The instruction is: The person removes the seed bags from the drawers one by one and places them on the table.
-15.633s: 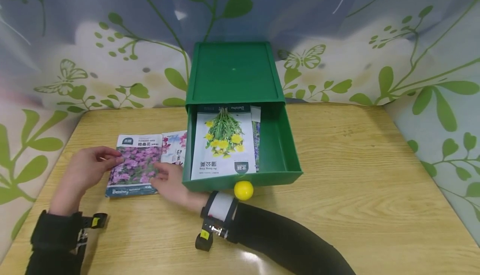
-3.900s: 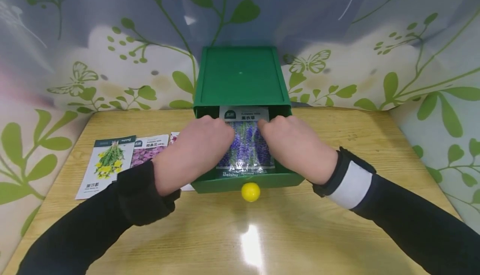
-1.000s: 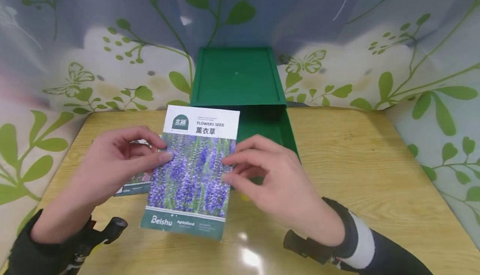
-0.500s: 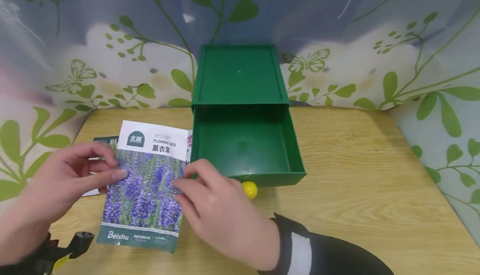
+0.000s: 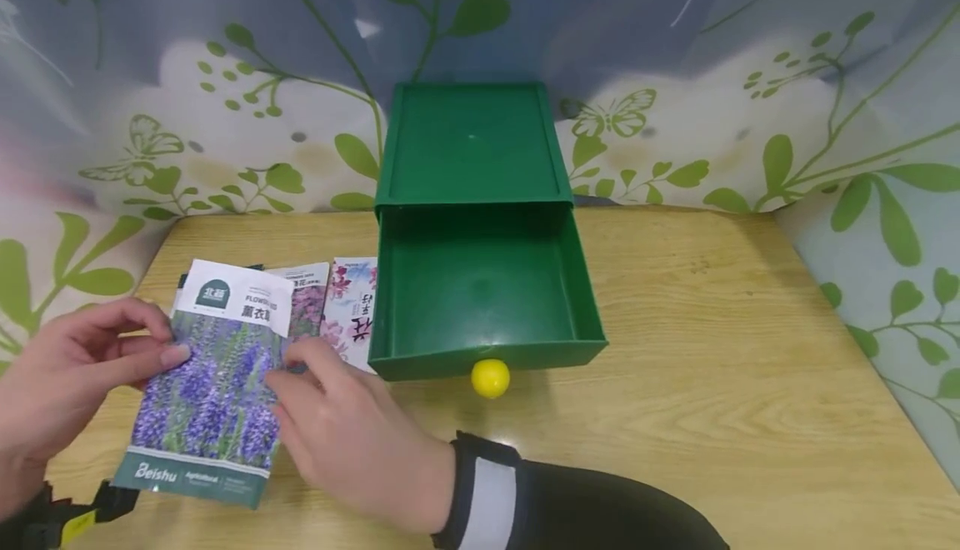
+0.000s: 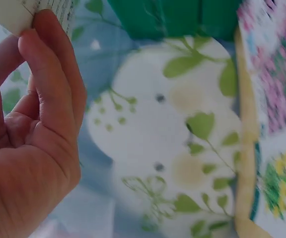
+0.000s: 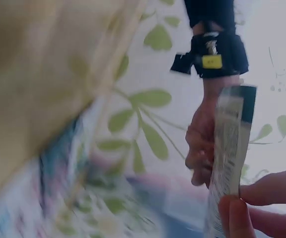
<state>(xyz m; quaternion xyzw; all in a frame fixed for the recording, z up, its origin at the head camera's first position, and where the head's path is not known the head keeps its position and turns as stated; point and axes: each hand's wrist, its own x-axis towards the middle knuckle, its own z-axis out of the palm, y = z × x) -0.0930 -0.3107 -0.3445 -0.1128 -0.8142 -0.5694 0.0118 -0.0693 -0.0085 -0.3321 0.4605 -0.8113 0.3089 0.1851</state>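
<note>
A purple lavender seed packet (image 5: 210, 392) is held up over the left side of the table, front facing me. My left hand (image 5: 82, 375) pinches its left edge between thumb and fingers. At the opposite edge, my right hand (image 5: 360, 433) grips it. The right wrist view catches the packet (image 7: 227, 148) nearly edge-on. Behind it on the table lie a pink-flower seed packet (image 5: 306, 308), partly covered, and a white blossom packet (image 5: 348, 317) beside the drawer. A dandelion packet (image 6: 277, 183) appears in the left wrist view; the lavender packet mostly hides it in the head view.
A green box (image 5: 472, 146) stands at the back against patterned cloth. Its drawer (image 5: 487, 283) is pulled out, with a yellow ball knob (image 5: 491, 378) on the front. Wooden tabletop (image 5: 697, 350) extends to the right.
The dandelion packet went from drawer to table at far left. Both hands then lifted the lavender packet out of the drawer and carried it left; in the last second it moved further left and down.
</note>
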